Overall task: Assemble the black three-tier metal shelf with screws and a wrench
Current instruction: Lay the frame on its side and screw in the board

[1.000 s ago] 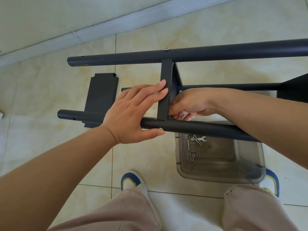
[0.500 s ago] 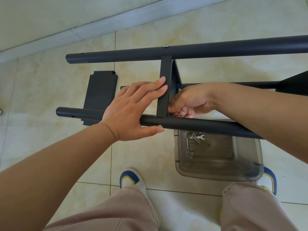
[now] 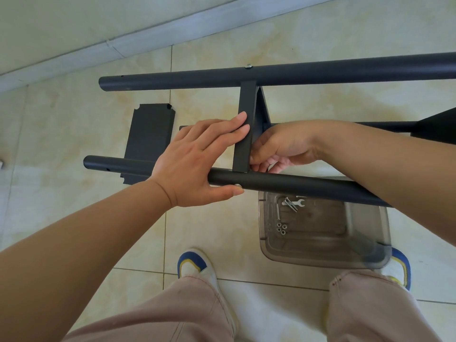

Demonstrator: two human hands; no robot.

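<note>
The black shelf frame lies on its side on the floor, with a far pole [image 3: 320,72] and a near pole [image 3: 296,186]. A shelf panel [image 3: 244,134] stands on edge between them. My left hand [image 3: 192,161] spans the near pole: straight fingers press the panel's edge and the thumb presses a screw head [image 3: 238,185]. My right hand [image 3: 283,146] reaches behind the panel with curled fingers at its joint with the near pole; what they hold is hidden.
A loose black shelf panel [image 3: 150,134] lies flat on the tiles at the left. A clear plastic tray [image 3: 320,245] by my feet holds a small wrench [image 3: 297,203], screws [image 3: 290,205] and several nuts [image 3: 281,228]. Another fitted panel [image 3: 436,129] shows at the right edge.
Both hands stay at the same joint. The right hand's fingers have shifted slightly behind the panel, and the view has drifted a little.
</note>
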